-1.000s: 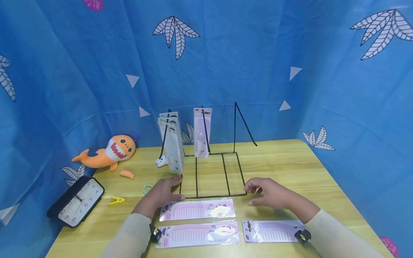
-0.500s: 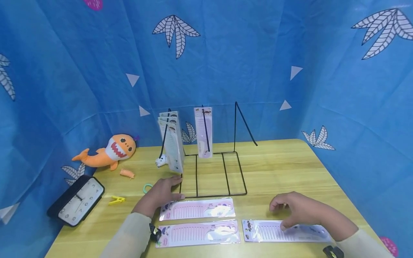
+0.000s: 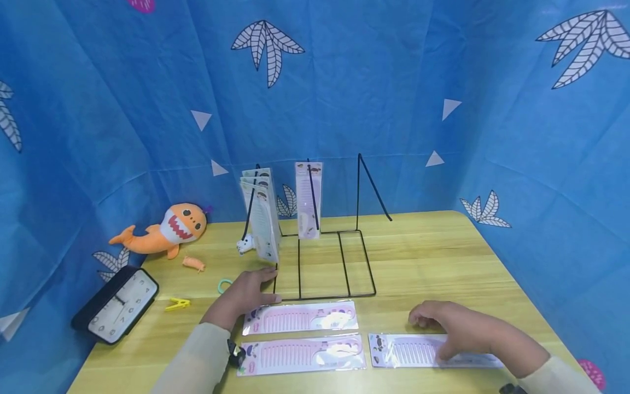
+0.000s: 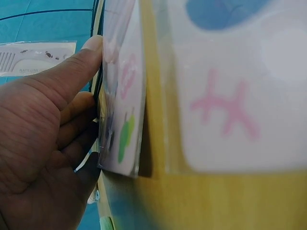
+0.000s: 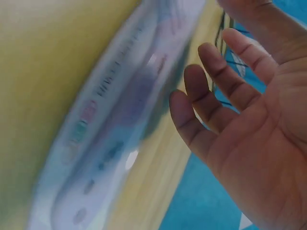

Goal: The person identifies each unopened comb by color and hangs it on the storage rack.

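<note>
**A:** What did you have nearest to you on the feed?

**B:** Two packaged pink combs, one at my 6 o'clock and a second just beyond it, both flat on the wooden table. At 4 o'clock lay a packaged lilac comb, and my right hand hovered over its right part. The fingers were loosely spread and gently bent, gripping nothing; whether the fingertips touched the wrapper, I could not tell. The right wrist view showed the open palm just above that blurred packet.

**A:** And the left?

**B:** My left hand rested at 11 o'clock with relaxed fingers, pressed against the front left corner of the black wire rack. In the left wrist view the thumb lay straight along the wire beside a packet's edge.

**A:** Farther out?

**B:** On the rack's left arm hung a bunch of comb packets, and one more on the middle arm at 12 o'clock; the right arm was bare. Out at 10 o'clock I saw a green ring, a yellow clothes peg, a black clock, a small orange toy, and behind them an orange plush shark against the blue cloth.
</note>
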The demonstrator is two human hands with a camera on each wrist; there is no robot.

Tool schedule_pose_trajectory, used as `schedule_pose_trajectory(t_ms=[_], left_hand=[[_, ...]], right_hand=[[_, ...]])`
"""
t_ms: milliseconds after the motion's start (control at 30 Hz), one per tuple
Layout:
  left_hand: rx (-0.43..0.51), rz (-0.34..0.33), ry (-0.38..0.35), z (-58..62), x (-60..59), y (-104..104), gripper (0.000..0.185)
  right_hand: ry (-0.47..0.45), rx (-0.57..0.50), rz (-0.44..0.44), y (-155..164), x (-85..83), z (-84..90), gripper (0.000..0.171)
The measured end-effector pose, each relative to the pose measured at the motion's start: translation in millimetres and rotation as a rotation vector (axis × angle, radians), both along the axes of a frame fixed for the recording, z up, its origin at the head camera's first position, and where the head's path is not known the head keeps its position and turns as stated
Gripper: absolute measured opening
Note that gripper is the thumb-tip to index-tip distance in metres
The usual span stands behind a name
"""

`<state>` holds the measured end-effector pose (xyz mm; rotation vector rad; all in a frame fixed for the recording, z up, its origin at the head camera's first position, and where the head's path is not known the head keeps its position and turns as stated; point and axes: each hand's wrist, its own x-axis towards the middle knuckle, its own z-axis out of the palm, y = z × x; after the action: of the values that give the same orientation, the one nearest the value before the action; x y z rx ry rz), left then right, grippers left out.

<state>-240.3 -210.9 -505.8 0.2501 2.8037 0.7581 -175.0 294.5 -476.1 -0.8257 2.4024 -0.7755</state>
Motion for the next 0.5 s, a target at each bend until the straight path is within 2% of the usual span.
schedule_pose_trajectory(t_ms=[167, 233, 333, 500], left_hand=[[-0.003, 0.0, 0.005, 0.8, -0.1, 0.4, 0.072], [-0.005, -0.003, 0.012, 1.1, -0.4, 0.1, 0.072], [-0.002, -0.004, 0.012, 0.5, -0.8, -0.1, 0.072], [0.003, -0.007, 0.004, -1.1, -1.0, -0.8, 0.072]], right_hand=[[0.151, 0.092, 0.047, -2.4, 6.4, -6.2, 0.066], [0.182, 0.112, 0.047, -2.5, 8.1, -7.3, 0.065], [0.193, 0.122, 0.04, -2.6, 8.8, -7.8, 0.063], [0.149, 0.121, 0.021, -3.9, 7.9, -7.8, 0.062]])
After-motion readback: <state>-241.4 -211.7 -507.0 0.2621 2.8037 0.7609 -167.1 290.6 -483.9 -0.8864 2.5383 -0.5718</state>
